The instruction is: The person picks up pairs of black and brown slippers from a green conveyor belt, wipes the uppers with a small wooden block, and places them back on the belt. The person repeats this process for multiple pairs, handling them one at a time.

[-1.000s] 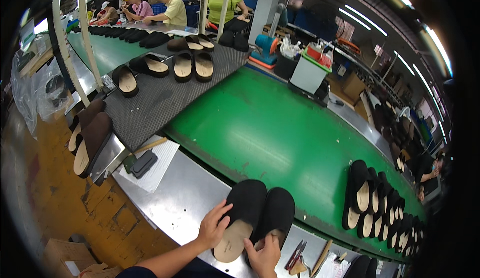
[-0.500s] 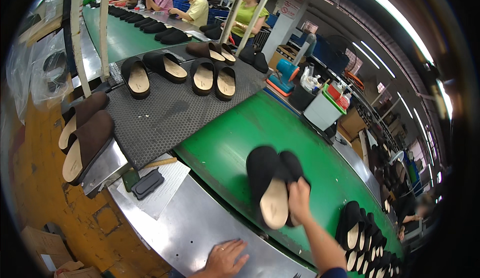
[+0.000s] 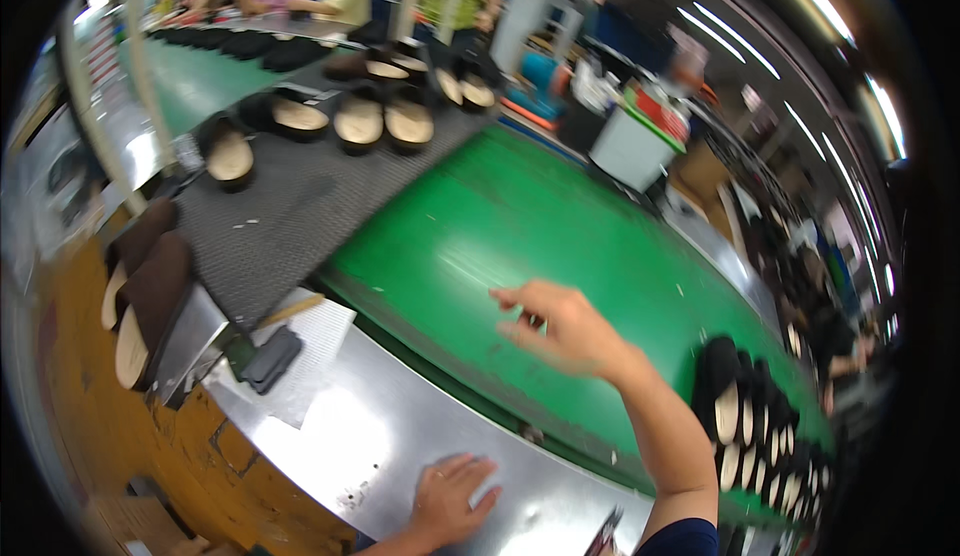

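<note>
Above the green conveyor belt [image 3: 600, 246] my right hand [image 3: 560, 326] hangs with fingers bent and apart, holding nothing; it is slightly blurred. My left hand [image 3: 455, 496] lies with spread fingers on the bare metal ledge [image 3: 390, 446] along the belt's near side. Beyond, on a dark textured mat [image 3: 290, 206], stand several black clogs [image 3: 410, 121] with beige insoles. One pair of clogs [image 3: 465, 86] stands at the mat's far right corner. Two brown clogs [image 3: 150, 306] rest at the mat's left end. Rows of black clogs [image 3: 735, 406] sit on the belt to my right.
A dark oblong case [image 3: 270, 361] and a paper sheet [image 3: 325, 346] lie on the ledge. A blue tape dispenser [image 3: 540, 76] and a white bin [image 3: 635, 141] stand across the belt. People work at a farther line [image 3: 190, 86]. A dark pointed object [image 3: 605, 531] shows at the bottom edge.
My right hand has let go of the black clogs it held over the belt. A pair showing beige insoles now stands at the mat's far right corner. My left hand stays on the ledge.
</note>
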A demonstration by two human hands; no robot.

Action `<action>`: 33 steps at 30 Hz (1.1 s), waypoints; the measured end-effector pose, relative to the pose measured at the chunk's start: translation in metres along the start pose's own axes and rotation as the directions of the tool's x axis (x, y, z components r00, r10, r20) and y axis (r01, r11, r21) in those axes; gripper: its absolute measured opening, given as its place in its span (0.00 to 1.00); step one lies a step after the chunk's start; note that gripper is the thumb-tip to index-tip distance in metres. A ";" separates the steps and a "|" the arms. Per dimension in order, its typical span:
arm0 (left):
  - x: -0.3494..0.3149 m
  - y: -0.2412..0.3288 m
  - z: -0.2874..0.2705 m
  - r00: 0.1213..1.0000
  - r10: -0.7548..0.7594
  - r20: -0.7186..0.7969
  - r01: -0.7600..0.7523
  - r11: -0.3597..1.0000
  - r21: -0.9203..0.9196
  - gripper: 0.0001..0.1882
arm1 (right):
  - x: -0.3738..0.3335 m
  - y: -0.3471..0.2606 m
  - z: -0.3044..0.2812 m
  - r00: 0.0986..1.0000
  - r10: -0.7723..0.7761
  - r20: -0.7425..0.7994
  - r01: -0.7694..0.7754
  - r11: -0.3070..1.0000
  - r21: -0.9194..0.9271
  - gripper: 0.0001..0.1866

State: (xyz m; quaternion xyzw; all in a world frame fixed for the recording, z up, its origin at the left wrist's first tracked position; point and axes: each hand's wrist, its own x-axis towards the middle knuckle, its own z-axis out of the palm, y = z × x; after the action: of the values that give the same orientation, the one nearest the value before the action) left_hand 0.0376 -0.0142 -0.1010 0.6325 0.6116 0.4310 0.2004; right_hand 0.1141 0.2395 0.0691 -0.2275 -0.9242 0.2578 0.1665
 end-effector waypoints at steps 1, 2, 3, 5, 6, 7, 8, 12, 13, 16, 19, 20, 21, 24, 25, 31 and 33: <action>0.001 -0.005 0.006 0.999 -0.030 0.028 0.030 1.000 -0.010 0.17 | -0.043 0.008 0.004 0.996 0.084 -0.004 -0.084 0.996 0.003 0.20; -0.003 -0.010 0.009 0.996 -0.053 0.073 0.055 0.998 -0.019 0.17 | -0.087 0.013 0.010 0.983 0.181 -0.014 -0.181 0.983 0.010 0.21; -0.007 -0.010 0.008 0.998 -0.037 0.046 0.034 0.997 0.063 0.17 | -0.127 0.023 0.010 0.936 0.337 -0.097 -0.334 0.941 0.047 0.21; -0.007 -0.009 0.012 1.000 0.011 0.012 -0.012 0.993 0.121 0.16 | -0.201 0.064 -0.006 0.762 0.591 -0.266 -0.582 0.804 0.119 0.22; -0.004 -0.005 0.014 1.000 0.020 -0.012 -0.019 0.993 0.115 0.16 | -0.245 0.087 -0.017 0.628 0.670 -0.396 -0.675 0.722 0.153 0.22; -0.002 0.002 0.016 1.000 -0.016 -0.006 0.016 0.996 0.093 0.15 | -0.287 0.109 -0.029 0.475 0.683 -0.555 -0.744 0.648 0.161 0.22; -0.001 0.009 0.016 0.998 -0.063 -0.012 0.064 0.994 0.085 0.15 | -0.327 0.125 -0.040 0.380 0.583 -0.718 -0.780 0.620 0.089 0.22; 0.000 0.013 0.019 0.997 -0.053 0.063 0.040 0.982 0.182 0.14 | -0.438 0.168 -0.075 0.060 0.440 -0.896 -0.965 0.255 0.061 0.24; -0.001 0.013 0.019 0.996 -0.056 0.067 0.041 0.977 0.209 0.14 | -0.442 0.177 -0.081 0.035 0.447 -0.894 -0.984 0.173 0.047 0.27; 0.001 0.014 0.019 0.997 -0.046 0.064 0.029 0.967 0.254 0.13 | -0.433 0.215 -0.103 -0.048 0.561 -0.827 -0.988 0.095 0.121 0.33; 0.000 0.015 0.020 0.998 -0.042 0.047 0.029 0.969 0.246 0.13 | -0.428 0.241 -0.112 -0.196 0.654 -0.731 -0.971 -0.026 0.237 0.29; 0.000 0.015 0.019 0.998 -0.041 0.047 0.029 0.969 0.244 0.13 | -0.435 0.249 -0.114 -0.216 0.666 -0.714 -0.967 -0.042 0.252 0.28; 0.000 0.016 0.020 0.998 -0.044 0.045 0.032 0.971 0.237 0.13 | -0.431 0.248 -0.113 -0.151 0.638 -0.755 -0.987 -0.053 0.153 0.21; 0.000 0.016 0.023 0.999 -0.032 0.007 0.030 0.977 0.211 0.12 | -0.414 0.235 -0.116 0.120 0.630 -0.767 -0.989 0.006 -0.149 0.16; 0.000 0.014 0.023 1.000 -0.028 0.010 0.025 0.977 0.211 0.11 | -0.400 0.218 -0.119 0.211 0.567 -0.796 -0.977 0.104 -0.185 0.15; -0.007 0.004 0.021 0.998 -0.048 0.036 0.043 0.990 0.134 0.14 | -0.336 0.115 -0.121 0.317 0.394 -0.863 -0.897 0.419 -0.138 0.12; -0.012 0.013 0.025 0.962 -0.243 0.124 0.273 0.872 -0.406 0.18 | -0.333 0.090 -0.101 0.326 0.365 -0.872 -0.808 0.586 -0.057 0.13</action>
State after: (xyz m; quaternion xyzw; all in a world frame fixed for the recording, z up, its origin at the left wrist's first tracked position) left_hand 0.0664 -0.0208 -0.1085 0.5018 0.5763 0.4995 0.4081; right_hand 0.4676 0.1797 0.0383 -0.6814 -0.6211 -0.0703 0.3807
